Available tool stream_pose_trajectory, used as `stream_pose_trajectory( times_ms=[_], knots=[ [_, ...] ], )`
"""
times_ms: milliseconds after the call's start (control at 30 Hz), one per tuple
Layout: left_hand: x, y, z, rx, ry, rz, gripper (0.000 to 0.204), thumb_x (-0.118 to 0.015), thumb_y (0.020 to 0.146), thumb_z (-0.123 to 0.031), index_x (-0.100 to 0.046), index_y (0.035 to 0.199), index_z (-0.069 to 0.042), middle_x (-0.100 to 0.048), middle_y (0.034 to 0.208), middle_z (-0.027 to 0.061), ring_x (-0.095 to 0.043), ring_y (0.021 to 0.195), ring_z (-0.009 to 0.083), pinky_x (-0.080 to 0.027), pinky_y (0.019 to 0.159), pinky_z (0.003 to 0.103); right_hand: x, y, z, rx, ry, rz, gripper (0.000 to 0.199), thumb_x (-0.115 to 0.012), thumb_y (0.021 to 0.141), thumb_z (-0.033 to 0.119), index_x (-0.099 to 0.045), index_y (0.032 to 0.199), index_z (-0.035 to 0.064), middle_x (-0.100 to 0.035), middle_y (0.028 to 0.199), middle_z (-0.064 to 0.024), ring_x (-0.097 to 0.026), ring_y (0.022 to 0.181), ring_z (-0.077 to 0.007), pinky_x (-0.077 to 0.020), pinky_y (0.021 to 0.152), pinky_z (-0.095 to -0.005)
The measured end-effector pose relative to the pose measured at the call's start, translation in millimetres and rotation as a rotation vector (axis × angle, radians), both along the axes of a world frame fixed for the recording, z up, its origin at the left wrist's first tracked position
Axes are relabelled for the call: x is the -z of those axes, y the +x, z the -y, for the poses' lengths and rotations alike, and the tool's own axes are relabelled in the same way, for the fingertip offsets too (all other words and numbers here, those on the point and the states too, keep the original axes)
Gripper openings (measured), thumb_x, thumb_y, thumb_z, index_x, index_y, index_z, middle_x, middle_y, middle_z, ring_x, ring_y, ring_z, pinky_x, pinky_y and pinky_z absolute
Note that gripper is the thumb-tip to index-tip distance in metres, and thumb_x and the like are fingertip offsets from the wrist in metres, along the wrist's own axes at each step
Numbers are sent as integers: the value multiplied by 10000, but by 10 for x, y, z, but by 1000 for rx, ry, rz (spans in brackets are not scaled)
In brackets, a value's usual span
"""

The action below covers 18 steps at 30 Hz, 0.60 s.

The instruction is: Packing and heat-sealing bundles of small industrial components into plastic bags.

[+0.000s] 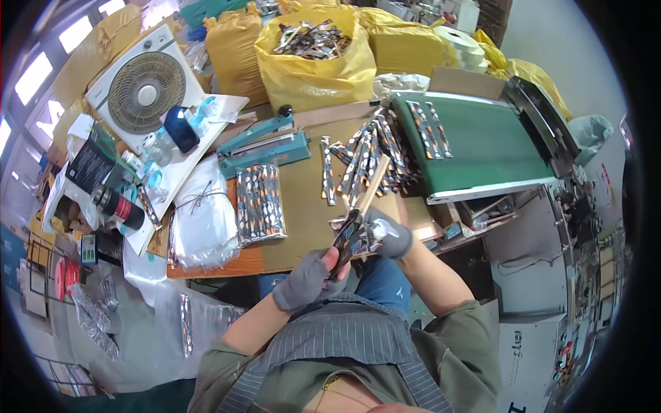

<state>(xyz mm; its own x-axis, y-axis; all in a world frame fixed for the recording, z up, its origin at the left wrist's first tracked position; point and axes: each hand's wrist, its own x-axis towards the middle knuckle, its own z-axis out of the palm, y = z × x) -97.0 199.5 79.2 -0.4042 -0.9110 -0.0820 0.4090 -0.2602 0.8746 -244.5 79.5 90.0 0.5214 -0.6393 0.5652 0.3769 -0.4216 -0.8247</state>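
Left hand (299,281), grey-gloved with fingertips bare, closed around the lower end of a dark wrapped bundle (350,234), held in front of the body just over the table's near edge. Right hand (390,235), also gloved, curled beside the bundle's upper part, crumpled clear film (378,230) at its fingers; cannot tell whether it grips or only steadies. A pale flat stick (374,182) slants up from between the hands.

Handling, judged by eye: bundle light, wrappers slick and easily creased, contents probably stiff lengthwise and liable to snap. Best hold: around the middle, light squeeze, ends kept level.

Surface: table (234,266) of orange wood, mostly under cardboard (303,196). Loose pile of patterned packets (372,151) toward the far right corner; filled clear bag (260,203) left of centre; flat clear bags (203,230) at the near left corner; teal lever tool (292,151) by the far left corner. Green conveyor belt (489,151) adjoins the right edge, two packets upon it.

Room: cluttered workshop; boxy fan (146,93) left, open yellow sack (310,82) beyond the far edge.
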Motion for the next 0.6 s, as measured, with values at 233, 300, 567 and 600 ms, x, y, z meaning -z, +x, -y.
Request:
stream_pose_trajectory(
  times_ms=[233,300,567,600],
  knots=[
    [-33,-392,314,-132,51,276,477,-329,965,-489,-461,806,-59,-312,546,-39,-275,452,45,-201,420,203,-376,-737,381,-24,567,-180,279,-551,877,282,-605,966,23,-421,646,69,-349,525,-24,-275,494,-180],
    [37,-570,387,-92,59,314,485,-329,963,-496,-467,812,-57,-326,551,-33,-289,460,44,-200,421,201,-384,-945,406,247,457,-123,283,-541,897,299,-616,924,28,-451,624,51,-389,539,-36,-294,497,-191],
    [281,-583,630,-132,340,-144,368,-402,925,-375,-509,1099,-68,-536,858,54,-448,546,149,-385,456,240,98,-3573,1106,1050,650,384,235,-431,962,256,-575,989,72,-636,957,-121,-615,856,-225,-503,742,-374],
    [441,-471,674,-327,464,-212,328,-449,876,-303,-505,1101,-70,-521,840,49,-469,585,163,-402,487,273,71,-3912,1019,1279,557,74,232,-437,958,255,-577,1017,80,-646,912,-119,-617,840,-218,-497,718,-378]
  ],
)
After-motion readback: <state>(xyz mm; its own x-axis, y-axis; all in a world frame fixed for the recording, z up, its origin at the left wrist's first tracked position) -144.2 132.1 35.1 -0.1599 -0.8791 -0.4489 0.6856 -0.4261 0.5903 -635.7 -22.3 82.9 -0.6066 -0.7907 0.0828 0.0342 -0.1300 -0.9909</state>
